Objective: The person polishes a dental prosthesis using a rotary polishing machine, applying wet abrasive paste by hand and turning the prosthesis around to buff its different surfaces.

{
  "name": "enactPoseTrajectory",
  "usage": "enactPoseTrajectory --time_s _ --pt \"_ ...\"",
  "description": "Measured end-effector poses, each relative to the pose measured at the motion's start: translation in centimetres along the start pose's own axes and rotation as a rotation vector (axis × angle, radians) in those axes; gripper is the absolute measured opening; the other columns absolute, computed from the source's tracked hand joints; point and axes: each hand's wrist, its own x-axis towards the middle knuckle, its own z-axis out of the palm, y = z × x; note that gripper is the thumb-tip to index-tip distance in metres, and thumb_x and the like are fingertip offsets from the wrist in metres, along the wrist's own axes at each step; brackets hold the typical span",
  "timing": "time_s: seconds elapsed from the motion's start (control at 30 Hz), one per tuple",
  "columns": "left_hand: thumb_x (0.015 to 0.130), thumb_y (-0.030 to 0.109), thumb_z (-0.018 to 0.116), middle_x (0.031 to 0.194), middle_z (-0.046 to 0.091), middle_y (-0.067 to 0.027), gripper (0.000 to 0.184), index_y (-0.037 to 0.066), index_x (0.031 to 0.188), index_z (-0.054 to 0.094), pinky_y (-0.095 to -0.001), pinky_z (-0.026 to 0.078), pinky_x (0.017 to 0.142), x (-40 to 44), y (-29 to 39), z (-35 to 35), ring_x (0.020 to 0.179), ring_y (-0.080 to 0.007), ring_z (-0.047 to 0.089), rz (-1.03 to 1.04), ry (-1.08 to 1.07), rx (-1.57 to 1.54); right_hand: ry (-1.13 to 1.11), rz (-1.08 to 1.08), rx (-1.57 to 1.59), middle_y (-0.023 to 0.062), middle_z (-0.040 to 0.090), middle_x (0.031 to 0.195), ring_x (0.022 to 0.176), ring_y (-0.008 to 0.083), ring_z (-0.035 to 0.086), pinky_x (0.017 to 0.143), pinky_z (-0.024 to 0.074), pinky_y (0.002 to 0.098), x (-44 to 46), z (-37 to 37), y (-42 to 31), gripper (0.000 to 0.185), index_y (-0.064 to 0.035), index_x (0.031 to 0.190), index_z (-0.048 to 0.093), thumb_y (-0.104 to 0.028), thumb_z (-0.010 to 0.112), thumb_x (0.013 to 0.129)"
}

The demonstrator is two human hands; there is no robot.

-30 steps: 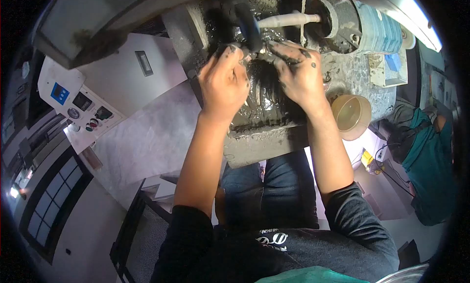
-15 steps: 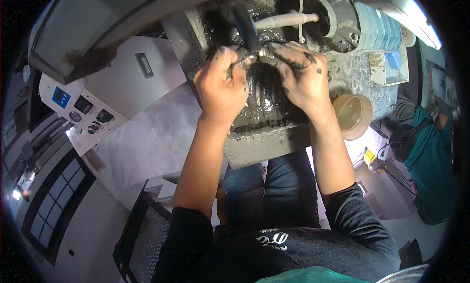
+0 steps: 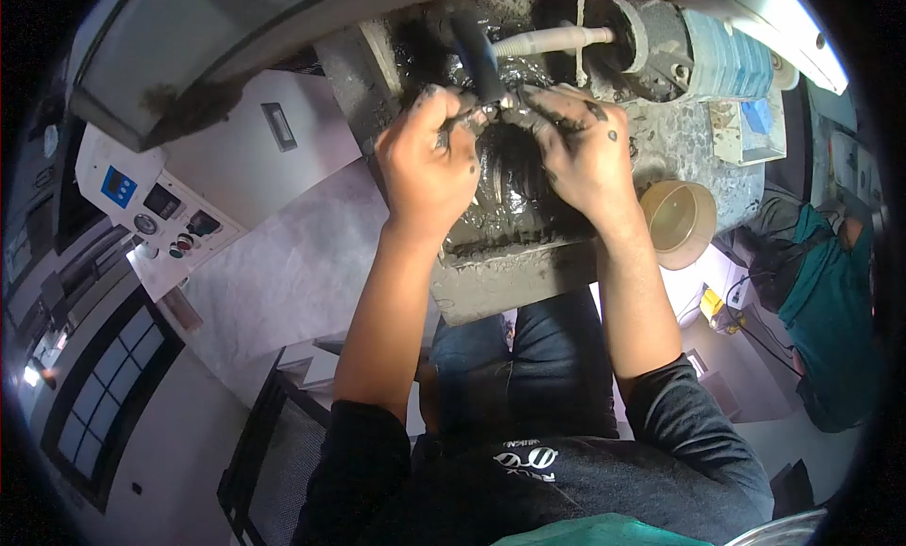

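Note:
My left hand and my right hand are raised over a basin coated with wet, dark grey slurry. The fingers of both are closed and their tips meet around something small just below a dark, rounded cylinder. Slurry and fingers hide what they hold, so I cannot make out its kind. Grey smears cover the fingers and spots mark the backs of both hands. A pale ribbed hose reaches in from the right, ending near the dark cylinder.
Right of the basin stand a tan bowl, a bluish plastic container and a white tray with a blue piece inside. A control panel is on the left. Another person in green is at far right. A panel edge overhangs the top.
Both hands stay together below the dark cylinder, with only a very slight shift of the fingers. Nothing has been let go or taken up.

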Motion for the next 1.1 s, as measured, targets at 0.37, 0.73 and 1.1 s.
enactPoseTrajectory --time_s 0.37,0.73,1.1 --pt "0.072 -0.016 0.053 0.071 0.059 -0.0115 0.015 -0.003 0.08 0.052 -0.0249 0.048 0.062 -0.1 0.3 0.7 0.066 -0.0123 0.06 -0.142 0.116 -0.13 -0.015 0.036 -0.023 0.0199 0.069 0.092 0.086 0.0344 0.067 0.079 0.0534 0.0385 0.1 0.4 -1.0 0.024 -0.0004 0.093 0.07 0.005 0.066 0.069" --pt "0.075 -0.013 0.061 0.086 0.07 -0.0156 0.01 -0.003 0.077 0.059 -0.0351 0.054 0.067 -1.9 1.3 -0.8 0.075 -0.0281 0.069 0.342 0.153 0.169 0.128 -0.279 0.151 0.0136 0.067 0.083 0.071 0.0311 0.064 0.068 0.0522 0.0364 -1.6 0.5 0.3 0.035 -0.0032 0.095 0.067 0.01 0.062 0.063" --pt "0.072 -0.017 0.053 0.066 0.054 -0.0107 0.016 -0.002 0.076 0.05 -0.0253 0.047 0.063 -0.4 0.4 2.8 0.066 -0.009 0.057 -0.104 0.202 -0.149 0.1 -0.125 -0.067 0.02 0.068 0.085 0.079 0.0353 0.067 0.075 0.0542 0.0392 0.3 0.7 1.6 0.026 0.0006 0.09 0.069 0.005 0.063 0.064"
